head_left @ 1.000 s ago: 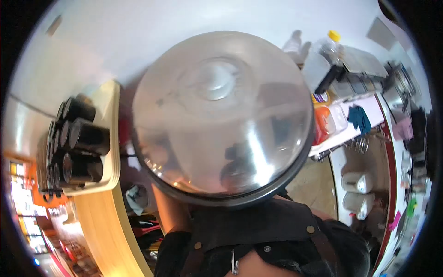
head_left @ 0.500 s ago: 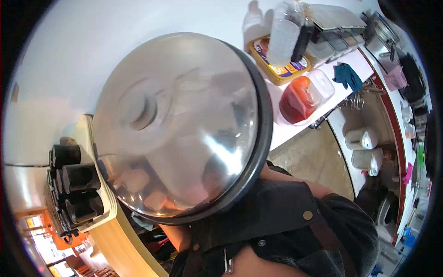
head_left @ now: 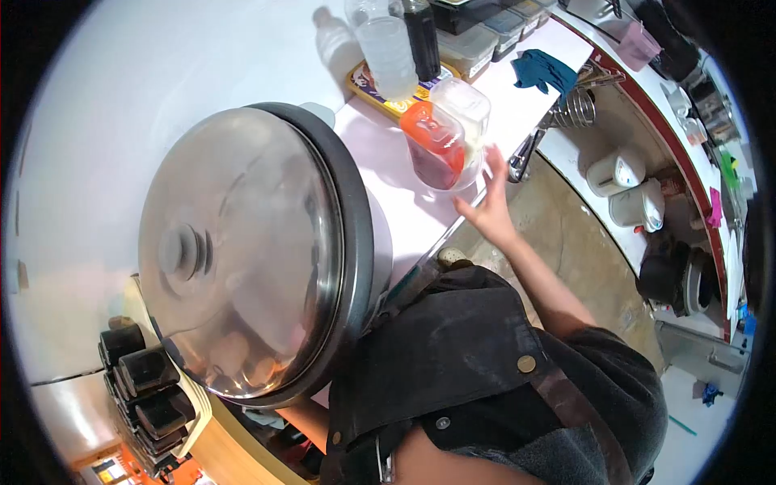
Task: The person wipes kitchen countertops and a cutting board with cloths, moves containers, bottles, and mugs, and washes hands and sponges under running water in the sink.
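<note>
My right hand (head_left: 490,198) is raised beside the white counter, thumb and fingers apart and nothing held. Nearest to it is a clear plastic container with red and orange contents (head_left: 434,145). A large round pot with a shiny domed lid (head_left: 242,250) and black rim fills the left centre. My left forearm reaches beneath the pot's lower edge, and the hand itself is hidden behind it. Behind the red container stand a clear bottle (head_left: 386,56), a dark bottle (head_left: 422,40) and a yellow and purple tub (head_left: 368,90).
Stacked trays (head_left: 198,408) bear several black cups (head_left: 149,370) at lower left. A teal cloth (head_left: 543,71) lies on the white counter (head_left: 408,226). White canisters (head_left: 616,171) stand on a shelf at right, above the tiled floor (head_left: 558,214).
The view has turned right, so the pot now appears further left and lower, more side-on. My right hand has come into view beside the red container.
</note>
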A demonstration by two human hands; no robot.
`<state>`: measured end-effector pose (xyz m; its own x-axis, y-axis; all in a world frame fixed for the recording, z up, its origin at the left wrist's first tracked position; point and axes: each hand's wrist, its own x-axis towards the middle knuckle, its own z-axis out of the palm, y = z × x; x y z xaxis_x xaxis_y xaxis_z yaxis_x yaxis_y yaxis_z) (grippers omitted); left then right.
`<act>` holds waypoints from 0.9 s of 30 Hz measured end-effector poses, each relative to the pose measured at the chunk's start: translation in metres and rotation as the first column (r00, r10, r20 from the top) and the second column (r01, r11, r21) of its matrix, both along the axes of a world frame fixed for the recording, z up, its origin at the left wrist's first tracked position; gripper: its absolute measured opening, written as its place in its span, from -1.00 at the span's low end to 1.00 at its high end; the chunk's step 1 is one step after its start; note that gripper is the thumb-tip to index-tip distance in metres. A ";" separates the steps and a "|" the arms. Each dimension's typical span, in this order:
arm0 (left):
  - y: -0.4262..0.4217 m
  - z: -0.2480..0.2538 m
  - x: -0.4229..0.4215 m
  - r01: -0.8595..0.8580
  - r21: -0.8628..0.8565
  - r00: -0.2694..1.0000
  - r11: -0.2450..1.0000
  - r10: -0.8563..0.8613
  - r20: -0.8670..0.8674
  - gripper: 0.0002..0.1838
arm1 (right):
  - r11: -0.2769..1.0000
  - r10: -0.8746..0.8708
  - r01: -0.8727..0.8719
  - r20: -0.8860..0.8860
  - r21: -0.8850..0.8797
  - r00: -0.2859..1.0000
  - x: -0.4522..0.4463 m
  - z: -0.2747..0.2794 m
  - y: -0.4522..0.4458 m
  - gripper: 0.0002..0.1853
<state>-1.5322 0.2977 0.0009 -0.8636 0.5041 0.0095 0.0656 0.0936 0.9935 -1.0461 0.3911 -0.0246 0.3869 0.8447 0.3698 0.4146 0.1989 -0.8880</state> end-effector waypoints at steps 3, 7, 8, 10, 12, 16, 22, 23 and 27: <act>0.002 0.001 0.002 0.002 0.016 1.000 1.000 -0.002 -0.009 -0.61 | 0.999 0.047 -0.046 0.042 -0.016 0.998 -0.010 0.006 0.020 0.01; 0.002 0.001 0.009 0.010 0.035 1.000 0.999 -0.010 -0.024 -0.61 | 0.993 -0.005 0.000 0.043 0.116 0.999 -0.047 0.003 0.053 0.00; 0.002 0.000 0.012 0.012 0.035 1.000 0.999 -0.011 -0.028 -0.61 | 0.991 -0.023 0.017 0.041 0.130 0.999 -0.059 0.004 0.062 0.00; 0.000 -0.002 0.018 0.012 0.044 1.000 0.999 -0.011 -0.029 -0.61 | 0.988 -0.081 0.072 0.058 0.137 0.995 -0.079 0.005 0.084 -0.02; -0.003 -0.002 0.024 0.008 0.058 0.999 0.998 -0.006 -0.038 -0.61 | 0.984 -0.155 0.153 0.022 0.089 0.988 -0.096 0.010 0.102 -0.02; -0.011 -0.006 0.034 -0.021 0.079 0.998 0.997 0.026 -0.060 -0.61 | 0.966 -0.242 0.228 0.119 0.122 0.963 -0.108 0.005 0.138 0.01; -0.029 -0.005 0.072 -0.046 0.106 0.992 0.993 0.058 -0.111 -0.61 | 0.990 -0.139 0.141 0.101 -0.015 0.985 -0.111 0.010 0.163 -0.01; -0.035 -0.004 0.084 -0.043 0.120 0.992 0.992 0.057 -0.116 -0.61 | 0.993 -0.113 0.115 0.114 -0.009 0.987 -0.108 0.008 0.162 -0.03; -0.051 0.000 0.147 -0.058 0.127 0.982 0.990 0.079 -0.171 -0.67 | 0.977 0.193 -0.195 0.031 0.089 0.981 -0.049 0.020 0.103 -0.22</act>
